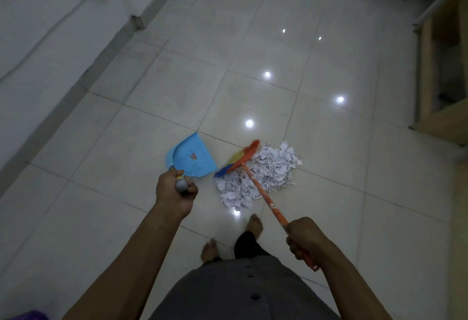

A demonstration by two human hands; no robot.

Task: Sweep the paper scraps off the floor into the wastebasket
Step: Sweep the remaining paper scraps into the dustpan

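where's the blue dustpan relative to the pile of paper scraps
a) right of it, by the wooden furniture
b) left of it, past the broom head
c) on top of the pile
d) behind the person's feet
b: the blue dustpan, held by the left hand, is left of the paper scraps, with the head of the broom between them.

The paper scraps point(268, 170) lie heaped on the floor point(253, 41). The dustpan point(193, 157) is just left of them. The broom point(263, 194) rests head-down between them, on the heap's left edge.

Single head-worn wide-angle view, facing steeply down, floor point(253, 53) from standing height
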